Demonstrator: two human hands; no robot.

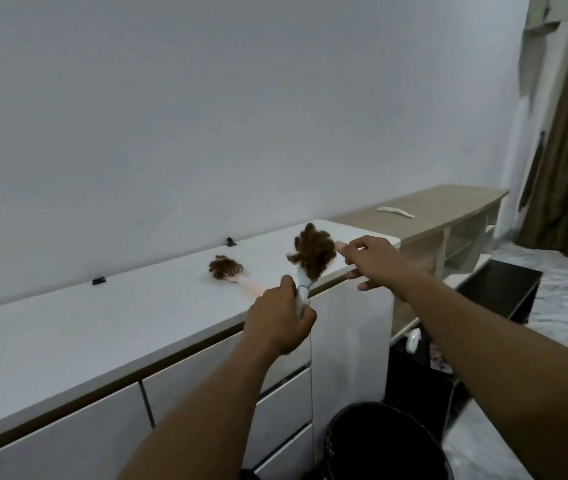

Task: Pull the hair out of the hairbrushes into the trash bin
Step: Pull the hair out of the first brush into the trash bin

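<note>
- Trash bin (351, 441), black and open-topped, stands on the floor at 6 o'clock, well below both hands.
- Left hand (277, 323) is fisted around the pale handle of the raised hairbrush (305, 289); it looks light and stiff.
- Hair clump (313, 254) on its bristles looks soft and tangled; best pinched at its loose edge.
- Right hand (372, 261), at 1 o'clock, is half-open and empty, fingertips just beside the hair.
- Second hairbrush (226, 269), also matted, lies on the white cabinet top (102, 323) at 11 o'clock.
</note>
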